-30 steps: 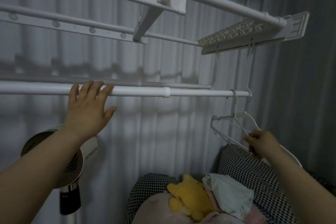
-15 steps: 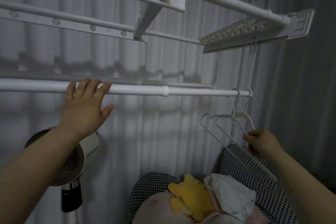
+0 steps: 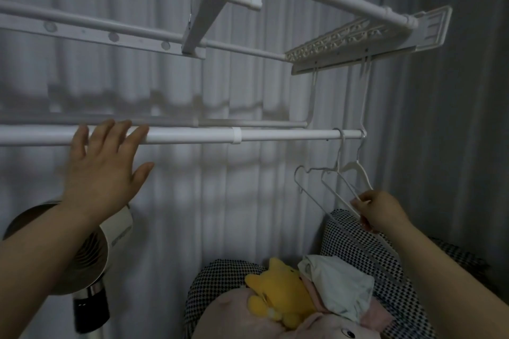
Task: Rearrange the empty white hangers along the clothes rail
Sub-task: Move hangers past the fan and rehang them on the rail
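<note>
dim, grainy (perhaps backlit), bowed edges

The rail (image 3: 192, 136) is white, and so are the hangers (image 3: 336, 169) at its right end. Behind the rail hangs a grey curtain (image 3: 192, 201). Below the rail lie a black-and-white checked cushion (image 3: 358, 245), a yellow soft toy (image 3: 278, 292) and a pale cloth (image 3: 336, 283).

We list: a round fan (image 3: 118, 231) at lower left; a yellow plush toy (image 3: 278, 297) lying on a pink plush (image 3: 234, 319); white cloth (image 3: 338, 286) touching it; checkered cushions (image 3: 407, 297); a grey curtain (image 3: 248, 201) behind.
</note>
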Demonstrator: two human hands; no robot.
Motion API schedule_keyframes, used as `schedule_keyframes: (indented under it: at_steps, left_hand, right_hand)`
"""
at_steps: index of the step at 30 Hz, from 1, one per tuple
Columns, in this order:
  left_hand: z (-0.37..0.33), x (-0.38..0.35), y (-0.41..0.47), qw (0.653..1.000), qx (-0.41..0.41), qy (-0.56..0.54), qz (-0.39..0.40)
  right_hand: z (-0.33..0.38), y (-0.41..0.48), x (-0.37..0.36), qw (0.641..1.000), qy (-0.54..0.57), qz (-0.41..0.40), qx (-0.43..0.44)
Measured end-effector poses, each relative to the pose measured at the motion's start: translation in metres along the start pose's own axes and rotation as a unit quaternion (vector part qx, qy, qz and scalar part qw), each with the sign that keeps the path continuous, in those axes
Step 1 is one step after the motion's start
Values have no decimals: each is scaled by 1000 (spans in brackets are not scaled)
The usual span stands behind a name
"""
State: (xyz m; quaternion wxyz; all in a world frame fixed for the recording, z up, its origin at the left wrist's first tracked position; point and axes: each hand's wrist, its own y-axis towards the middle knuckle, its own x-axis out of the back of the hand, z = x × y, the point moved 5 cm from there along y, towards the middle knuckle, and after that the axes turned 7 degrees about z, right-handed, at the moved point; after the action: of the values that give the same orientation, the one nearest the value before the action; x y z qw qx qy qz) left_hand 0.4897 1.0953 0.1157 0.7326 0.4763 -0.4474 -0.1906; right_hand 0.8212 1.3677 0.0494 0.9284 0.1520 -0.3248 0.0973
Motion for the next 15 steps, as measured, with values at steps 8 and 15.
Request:
schedule_keyframes:
  at_steps: [8,15]
  left_hand:
    - [4,8,-3,999,-10,-39,32]
    - [40,61,-34,994,-35,-98,-19]
  right_hand:
    - [13,-17,11,990,-105,-98,9]
    - [102,-76,-10,966,-42,-201,157]
